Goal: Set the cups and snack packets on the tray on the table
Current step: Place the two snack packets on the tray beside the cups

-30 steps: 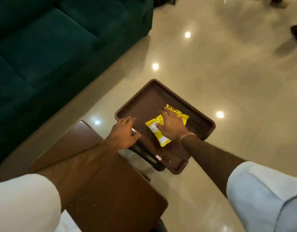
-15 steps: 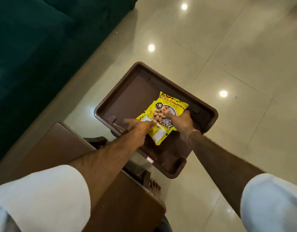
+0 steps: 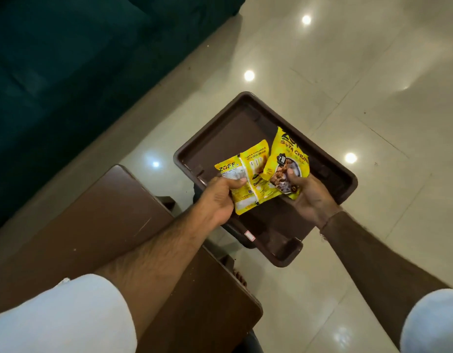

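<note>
Left hand [image 3: 221, 197]: gripping one yellow soya chunks packet [image 3: 246, 179], back side up, above the brown tray [image 3: 210, 138].
Right hand [image 3: 309, 197]: pinching a second yellow packet [image 3: 288, 161], front side showing, beside the first.
Tray: sitting past the wooden table [image 3: 113, 220].
</note>
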